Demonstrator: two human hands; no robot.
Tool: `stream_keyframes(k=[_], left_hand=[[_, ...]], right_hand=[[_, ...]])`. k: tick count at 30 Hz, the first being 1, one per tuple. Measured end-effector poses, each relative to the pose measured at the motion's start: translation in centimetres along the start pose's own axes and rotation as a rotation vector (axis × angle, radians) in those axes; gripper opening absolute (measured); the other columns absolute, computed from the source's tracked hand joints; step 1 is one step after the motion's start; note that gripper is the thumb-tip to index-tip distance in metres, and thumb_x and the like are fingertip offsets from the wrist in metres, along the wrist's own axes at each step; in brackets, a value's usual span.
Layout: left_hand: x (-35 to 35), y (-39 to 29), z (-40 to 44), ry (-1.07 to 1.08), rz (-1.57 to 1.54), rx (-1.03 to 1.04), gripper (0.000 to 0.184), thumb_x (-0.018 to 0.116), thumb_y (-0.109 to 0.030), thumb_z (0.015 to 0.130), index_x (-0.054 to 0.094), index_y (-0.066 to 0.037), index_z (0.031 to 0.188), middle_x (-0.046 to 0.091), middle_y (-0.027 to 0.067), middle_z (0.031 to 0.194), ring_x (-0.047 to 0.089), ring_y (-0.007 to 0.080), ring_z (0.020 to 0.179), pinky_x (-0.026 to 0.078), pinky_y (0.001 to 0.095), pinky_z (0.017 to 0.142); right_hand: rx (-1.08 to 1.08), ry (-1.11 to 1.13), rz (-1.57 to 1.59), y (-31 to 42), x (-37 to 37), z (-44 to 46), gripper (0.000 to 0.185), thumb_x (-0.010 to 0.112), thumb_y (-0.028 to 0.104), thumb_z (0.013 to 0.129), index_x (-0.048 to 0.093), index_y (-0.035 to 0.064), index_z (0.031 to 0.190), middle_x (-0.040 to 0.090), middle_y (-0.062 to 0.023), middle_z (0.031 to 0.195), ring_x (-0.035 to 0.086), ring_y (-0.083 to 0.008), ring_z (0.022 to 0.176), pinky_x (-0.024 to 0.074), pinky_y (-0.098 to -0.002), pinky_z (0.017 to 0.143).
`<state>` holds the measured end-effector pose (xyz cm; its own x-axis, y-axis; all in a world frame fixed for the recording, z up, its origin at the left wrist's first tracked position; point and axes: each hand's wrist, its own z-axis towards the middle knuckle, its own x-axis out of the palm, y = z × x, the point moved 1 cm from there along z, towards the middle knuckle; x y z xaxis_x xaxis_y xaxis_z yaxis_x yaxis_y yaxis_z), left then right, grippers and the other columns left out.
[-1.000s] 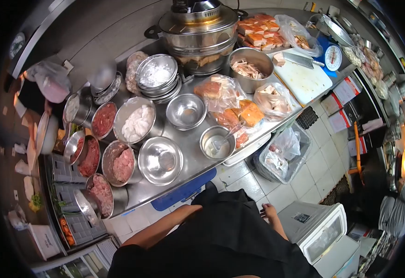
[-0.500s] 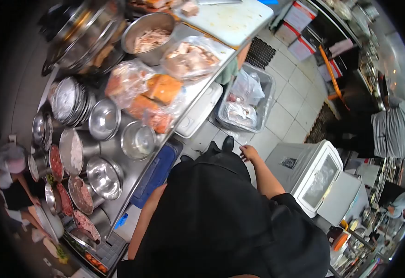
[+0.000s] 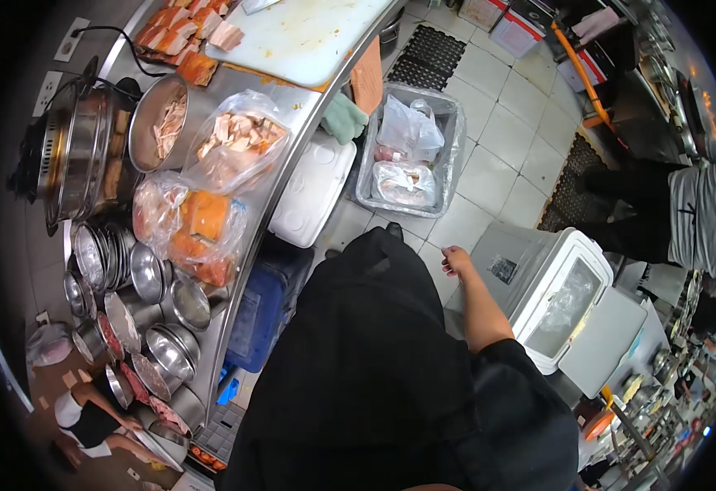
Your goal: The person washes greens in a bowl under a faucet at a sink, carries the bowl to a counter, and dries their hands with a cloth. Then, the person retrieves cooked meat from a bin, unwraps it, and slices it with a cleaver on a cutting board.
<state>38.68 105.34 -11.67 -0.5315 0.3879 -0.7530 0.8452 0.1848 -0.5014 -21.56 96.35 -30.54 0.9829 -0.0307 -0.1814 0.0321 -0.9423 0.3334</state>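
Observation:
My right hand (image 3: 456,261) hangs in the air over the tiled floor, its fingers loosely bent and slightly apart, with nothing visible in them. It is nearest to a large grey and white chest (image 3: 530,278) with its lid flipped open. My left hand is out of sight. Ahead on the floor stands a grey plastic tub (image 3: 448,184) lined with clear plastic. Inside lie a white plastic bag (image 3: 409,131) and a wrapped package (image 3: 405,184).
On the steel counter (image 3: 239,282) at left are bagged orange-crusted meat (image 3: 202,217), a bag of cut meat (image 3: 235,147), a pot of meat strips (image 3: 162,123) and metal bowls (image 3: 170,352). A white cutting board (image 3: 309,37) lies farther on. One person (image 3: 697,213) stands at right, another (image 3: 96,417) at left.
My view has moved forward along the counter, bringing the lined tub closer. My left forearm has left the view. My right hand's fingers look more bent.

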Motion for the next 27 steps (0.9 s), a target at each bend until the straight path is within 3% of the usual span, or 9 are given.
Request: stream_keyframes(k=[3,6,10,15,18,20,27], left_hand=[[1.9,-0.2,2.3,-0.055,0.093,0.074,0.032,0.058,-0.037,0.087,0.066,-0.009,0.100,0.069,0.0132,0.090,0.066,0.0299,0.088,0.049,0.0367,0.074],[-4.5,-15.6,8.8,0.292,0.056,-0.294,0.026,0.058,-0.032,0.086,0.063,-0.011,0.101,0.066,0.0198,0.094,0.064,0.0361,0.092,0.047,0.0401,0.076],[-3.6,-18.7,14.8,0.314,-0.075,-0.236,0.025,0.059,-0.029,0.086,0.061,-0.009,0.100,0.064,0.0221,0.094,0.064,0.0360,0.092,0.046,0.0416,0.077],[-3.8,-20.7,17.5,0.417,-0.294,-0.106,0.027,0.060,-0.027,0.086,0.062,-0.007,0.104,0.066,0.0178,0.098,0.063,0.0346,0.094,0.047,0.0385,0.081],[-4.6,-22.4,16.9,0.435,-0.402,-0.125,0.027,0.061,-0.026,0.086,0.062,-0.006,0.105,0.067,0.0164,0.099,0.063,0.0329,0.095,0.047,0.0379,0.083],[-5.2,-24.5,16.3,0.428,-0.471,-0.152,0.028,0.061,-0.025,0.086,0.062,-0.006,0.106,0.067,0.0155,0.099,0.063,0.0319,0.095,0.047,0.0375,0.084],[-1.6,-36.7,16.8,0.292,-0.636,-0.268,0.029,0.062,-0.023,0.087,0.061,-0.004,0.109,0.068,0.0124,0.102,0.063,0.0281,0.098,0.047,0.0361,0.087]], right_hand=[[0.043,-0.041,-0.034,0.4,-2.4,-0.4,0.029,0.054,0.037,0.094,0.057,0.0106,0.106,0.064,-0.0074,0.082,0.060,-0.0170,0.058,0.0512,-0.0369,0.053],[0.048,-0.080,-0.087,0.8,-3.2,0.1,0.031,0.055,0.038,0.094,0.057,0.0103,0.108,0.064,-0.0076,0.082,0.061,-0.0171,0.059,0.0515,-0.0362,0.052],[0.007,-0.108,-0.064,4.9,-2.0,-3.1,0.034,0.055,0.039,0.094,0.058,0.0101,0.110,0.064,-0.0075,0.083,0.062,-0.0175,0.060,0.0517,-0.0355,0.051],[-0.101,-0.039,-0.119,9.5,-2.2,-3.9,0.034,0.057,0.039,0.093,0.059,0.0095,0.109,0.065,-0.0078,0.081,0.062,-0.0177,0.062,0.0518,-0.0339,0.050],[-0.146,-0.037,-0.212,11.1,-5.3,-2.0,0.033,0.056,0.040,0.094,0.059,0.0105,0.109,0.065,-0.0069,0.080,0.061,-0.0165,0.059,0.0514,-0.0334,0.050],[-0.106,-0.117,-0.089,13.1,-7.8,-1.9,0.029,0.057,0.034,0.094,0.061,0.0067,0.102,0.061,-0.0058,0.071,0.058,-0.0157,0.050,0.0494,-0.0334,0.043],[-0.057,0.016,-0.235,15.5,-18.4,6.9,0.029,0.056,0.038,0.093,0.060,0.0104,0.103,0.062,-0.0056,0.073,0.061,-0.0161,0.056,0.0506,-0.0336,0.048]])
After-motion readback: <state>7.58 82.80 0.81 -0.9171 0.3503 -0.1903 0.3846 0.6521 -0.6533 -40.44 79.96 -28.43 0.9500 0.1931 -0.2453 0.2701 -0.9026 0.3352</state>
